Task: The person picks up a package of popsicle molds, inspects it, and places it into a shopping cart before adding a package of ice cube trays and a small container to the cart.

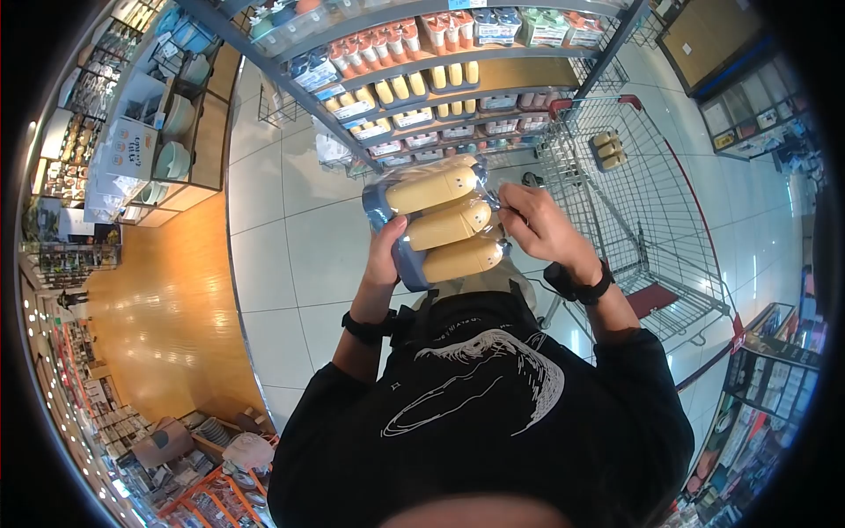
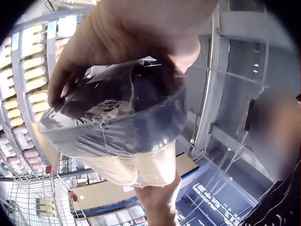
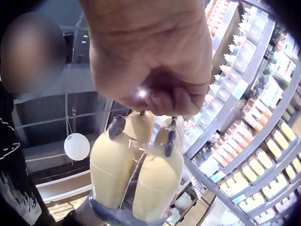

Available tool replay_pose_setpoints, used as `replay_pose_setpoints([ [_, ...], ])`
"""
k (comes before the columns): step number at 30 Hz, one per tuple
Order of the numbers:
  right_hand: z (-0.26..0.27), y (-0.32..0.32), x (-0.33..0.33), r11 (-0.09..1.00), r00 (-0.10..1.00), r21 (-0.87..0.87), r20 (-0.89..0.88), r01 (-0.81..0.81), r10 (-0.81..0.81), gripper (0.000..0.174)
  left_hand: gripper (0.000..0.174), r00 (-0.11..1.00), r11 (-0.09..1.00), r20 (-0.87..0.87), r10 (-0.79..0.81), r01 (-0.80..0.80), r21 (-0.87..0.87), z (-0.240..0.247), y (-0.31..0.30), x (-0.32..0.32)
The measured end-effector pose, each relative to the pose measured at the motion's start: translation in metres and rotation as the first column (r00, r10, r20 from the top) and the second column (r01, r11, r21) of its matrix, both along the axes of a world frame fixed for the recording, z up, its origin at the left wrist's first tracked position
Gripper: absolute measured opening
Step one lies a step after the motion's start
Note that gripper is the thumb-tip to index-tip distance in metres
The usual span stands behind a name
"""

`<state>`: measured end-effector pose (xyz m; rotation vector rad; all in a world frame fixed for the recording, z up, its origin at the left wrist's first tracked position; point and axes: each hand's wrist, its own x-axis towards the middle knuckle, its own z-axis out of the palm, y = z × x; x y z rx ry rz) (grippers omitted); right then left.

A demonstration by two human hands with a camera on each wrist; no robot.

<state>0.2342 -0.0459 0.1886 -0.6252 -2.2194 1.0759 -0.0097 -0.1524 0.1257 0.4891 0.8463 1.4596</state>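
Note:
A film-wrapped pack of three pale yellow, rounded containers (image 1: pixel 440 224) in a dark blue tray (image 1: pixel 407 260) is held up in front of the torso. My left hand (image 1: pixel 384 253) grips the tray side, thumb on the near edge in the head view. In the left wrist view, the left hand's fingers (image 2: pixel 70 80) curl around the tray's dark underside. At the other end of the pack, my right hand (image 1: pixel 544 231) has its fingers curled. Dark strap-like pieces (image 3: pixel 117 127) at the containers' ends run up to the right hand's fingers (image 3: pixel 174 102), which pinch there.
A metal shopping cart (image 1: pixel 647 220) stands at the right, with a similar yellow pack (image 1: pixel 608 150) in it. Ahead, a shelf unit (image 1: pixel 519 75) carries rows of yellow, pink and blue packs. Display shelves with bowls (image 1: pixel 176 132) stand at the left, beside a wooden floor (image 1: pixel 167 308).

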Motion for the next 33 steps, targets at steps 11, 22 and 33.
replay_pose_setpoints([
  [11, 0.006, 0.006, -0.007, 0.998, 0.999, 0.044, 0.027, -0.045, 0.044, 0.013, 0.042, 0.997, 0.997, 0.042, -0.071, 0.072, -0.018, 0.007, 0.002, -0.013],
  [22, -0.001, 0.008, -0.013, 0.955, 0.991, 0.284, 0.083, 0.082, -0.11, 0.015, 0.045, 0.997, 0.997, 0.004, -0.079, 0.079, -0.016, 0.004, 0.008, -0.013],
  [33, -0.001, 0.004, -0.012, 0.925, 0.984, 0.339, -0.1, 0.171, -0.145, 0.021, 0.046, 0.999, 0.999, -0.033, -0.033, 0.033, -0.017, 0.0, 0.011, -0.008],
])
